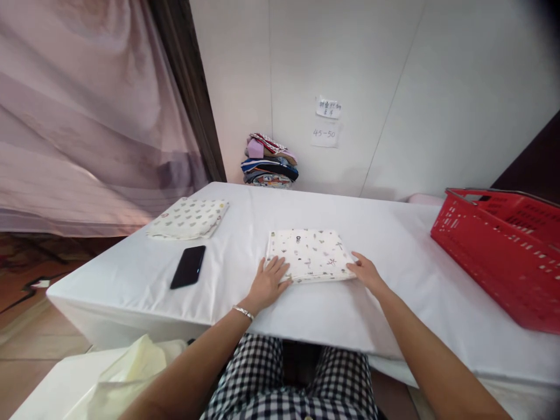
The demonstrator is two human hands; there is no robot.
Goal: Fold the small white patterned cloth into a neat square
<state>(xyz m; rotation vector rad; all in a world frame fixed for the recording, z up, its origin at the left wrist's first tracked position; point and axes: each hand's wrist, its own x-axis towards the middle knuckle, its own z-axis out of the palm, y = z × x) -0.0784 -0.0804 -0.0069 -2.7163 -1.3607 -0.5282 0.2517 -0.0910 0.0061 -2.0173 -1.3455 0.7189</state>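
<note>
A neatly folded white cloth [311, 251] with small scattered prints lies flat on the white-covered table in front of me. Its left front corner is under the fingers of my left hand [268, 281], which rests flat and open with a silvery bracelet at the wrist. At the right edge of the cloth, my right hand [368, 273] has its thumb and fingers closed on the border. Another folded white cloth [191, 218], printed with rows of small grey shapes, lies at the left back of the table, away from both hands.
On the white tabletop [245, 224], a black phone [188, 267] lies at left. A red perforated basket [494, 256] stands at right. Behind the table is a stack of folded fabrics [270, 166] against the wall. A pale yellow bag [135, 367] sits low at left.
</note>
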